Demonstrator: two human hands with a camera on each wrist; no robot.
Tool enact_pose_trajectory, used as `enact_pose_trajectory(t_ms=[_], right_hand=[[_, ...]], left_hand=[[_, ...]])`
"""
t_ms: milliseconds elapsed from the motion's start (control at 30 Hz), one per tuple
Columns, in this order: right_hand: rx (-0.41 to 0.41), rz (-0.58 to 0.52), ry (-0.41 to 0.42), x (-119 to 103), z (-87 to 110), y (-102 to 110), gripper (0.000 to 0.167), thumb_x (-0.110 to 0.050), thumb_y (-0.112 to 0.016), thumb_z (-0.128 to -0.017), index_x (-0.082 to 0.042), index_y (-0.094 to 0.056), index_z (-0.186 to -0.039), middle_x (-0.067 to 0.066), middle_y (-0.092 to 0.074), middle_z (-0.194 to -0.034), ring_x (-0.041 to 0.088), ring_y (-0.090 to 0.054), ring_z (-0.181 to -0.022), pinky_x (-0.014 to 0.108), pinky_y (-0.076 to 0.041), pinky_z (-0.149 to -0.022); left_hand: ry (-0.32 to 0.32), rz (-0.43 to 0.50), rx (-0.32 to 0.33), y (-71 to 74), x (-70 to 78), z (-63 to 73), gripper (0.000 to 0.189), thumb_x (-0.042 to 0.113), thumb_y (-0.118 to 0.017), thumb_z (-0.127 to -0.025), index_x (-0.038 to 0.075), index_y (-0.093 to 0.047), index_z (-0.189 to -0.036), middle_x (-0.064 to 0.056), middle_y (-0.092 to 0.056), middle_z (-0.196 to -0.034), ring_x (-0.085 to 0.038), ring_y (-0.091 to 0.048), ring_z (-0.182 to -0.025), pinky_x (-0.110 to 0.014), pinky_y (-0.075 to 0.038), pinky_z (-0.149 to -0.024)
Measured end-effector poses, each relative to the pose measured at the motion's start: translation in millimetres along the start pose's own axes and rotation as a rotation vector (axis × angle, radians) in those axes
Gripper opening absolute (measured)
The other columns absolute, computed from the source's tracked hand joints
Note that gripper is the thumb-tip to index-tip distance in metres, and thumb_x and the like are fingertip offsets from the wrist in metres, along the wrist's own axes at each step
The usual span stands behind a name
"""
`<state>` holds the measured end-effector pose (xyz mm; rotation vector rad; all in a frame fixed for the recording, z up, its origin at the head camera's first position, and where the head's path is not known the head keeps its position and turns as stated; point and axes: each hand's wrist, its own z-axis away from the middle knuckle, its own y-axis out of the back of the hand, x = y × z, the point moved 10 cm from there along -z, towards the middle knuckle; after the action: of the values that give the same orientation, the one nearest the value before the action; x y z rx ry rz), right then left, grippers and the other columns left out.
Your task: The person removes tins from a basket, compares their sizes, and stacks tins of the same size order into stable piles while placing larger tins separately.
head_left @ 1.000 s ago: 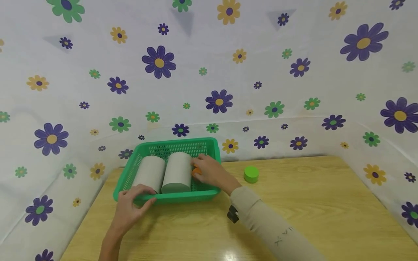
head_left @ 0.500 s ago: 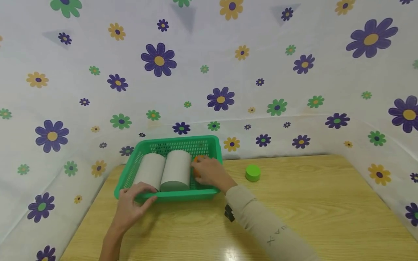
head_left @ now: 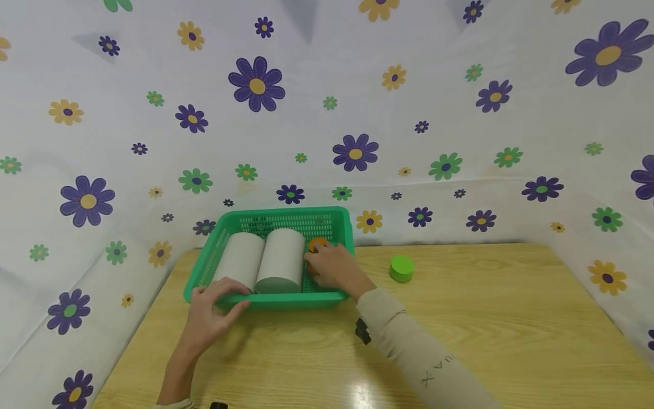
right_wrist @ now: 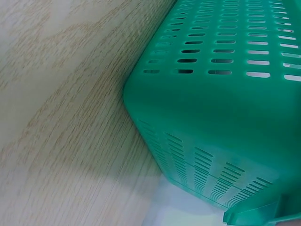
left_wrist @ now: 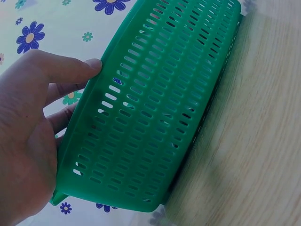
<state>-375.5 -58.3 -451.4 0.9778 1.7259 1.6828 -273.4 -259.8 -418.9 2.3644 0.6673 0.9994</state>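
My left hand (head_left: pixel 210 318) grips the front rim of a green plastic basket (head_left: pixel 286 302) near its left corner. In the left wrist view the thumb (left_wrist: pixel 70 68) lies on the outer side of the rim and the other fingers reach behind it. Two white cylinders (head_left: pixel 240 258) lie side by side in the basket. To their right, inside the basket, my right hand (head_left: pixel 334 267) holds an orange thing (head_left: pixel 318 244) under curled fingers; most of it is hidden, so its kind is unclear. The right wrist view shows only the slotted basket wall (right_wrist: pixel 211 103), not the hand.
A short bright green cylinder (head_left: pixel 402 268) stands on the wooden table (head_left: pixel 485 318), to the right of the basket. Flower-printed white cloth (head_left: pixel 306 125) hangs behind the table and along its sides. A black wrist device (head_left: pixel 363 330) is at the right sleeve.
The right hand has shifted slightly within the basket, and more of the orange thing now shows beyond its fingers. The left hand keeps its hold on the rim. The head view has tilted slightly.
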Motion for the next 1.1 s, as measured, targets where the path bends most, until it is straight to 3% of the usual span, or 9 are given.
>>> enact_pose_trajectory(t_ms=[300,500,733,967,1100], right_hand=[[0.003,-0.007,0.016,-2,0.5,3,0.028,-0.033,-0.07,-0.098,-0.021,-0.066,-0.122,0.006,-0.064,-0.118,0.021,-0.061,-0.095,0.034,-0.055,-0.074],[0.007,-0.072,-0.001,0,1.6,6,0.034,-0.034,-0.073,-0.095,-0.02,-0.066,-0.126,0.006,-0.066,-0.117,0.022,-0.061,-0.096,0.034,-0.054,-0.076],[0.074,-0.149,-0.017,5,4.4,13,0.041,-0.033,-0.079,-0.09,-0.019,-0.067,-0.127,0.007,-0.065,-0.116,0.022,-0.06,-0.095,0.035,-0.054,-0.077],[0.15,-0.167,0.016,3,5.9,18,0.038,-0.033,-0.076,-0.091,-0.019,-0.067,-0.125,0.007,-0.063,-0.121,0.023,-0.059,-0.098,0.036,-0.053,-0.083],[0.182,-0.201,0.021,4,5.7,19,0.037,-0.032,-0.075,-0.09,-0.018,-0.067,-0.124,0.007,-0.062,-0.117,0.021,-0.058,-0.094,0.034,-0.052,-0.081]], left_hand=[[0.005,-0.003,0.007,0.5,-0.3,-0.1,0.025,0.002,-0.086,-0.079,0.015,-0.074,-0.095,0.01,-0.071,-0.095,-0.013,-0.064,-0.093,-0.043,-0.021,-0.082],[0.01,-0.005,0.008,-0.2,-0.3,0.4,0.026,0.001,-0.085,-0.078,0.016,-0.073,-0.095,0.01,-0.072,-0.095,-0.013,-0.064,-0.093,-0.044,-0.022,-0.082],[0.004,-0.01,0.004,-1.4,-0.5,-1.2,0.024,0.002,-0.085,-0.079,0.015,-0.073,-0.096,0.011,-0.071,-0.096,-0.013,-0.064,-0.093,-0.043,-0.021,-0.082],[0.011,0.004,0.002,-1.5,-0.1,-0.7,0.029,0.004,-0.085,-0.081,0.025,-0.072,-0.096,0.011,-0.071,-0.096,-0.013,-0.064,-0.094,-0.044,-0.02,-0.082],[0.018,0.004,0.001,-1.0,-0.1,-0.5,0.031,0.002,-0.085,-0.08,0.025,-0.072,-0.097,0.011,-0.072,-0.096,-0.013,-0.064,-0.094,-0.045,-0.021,-0.082]])
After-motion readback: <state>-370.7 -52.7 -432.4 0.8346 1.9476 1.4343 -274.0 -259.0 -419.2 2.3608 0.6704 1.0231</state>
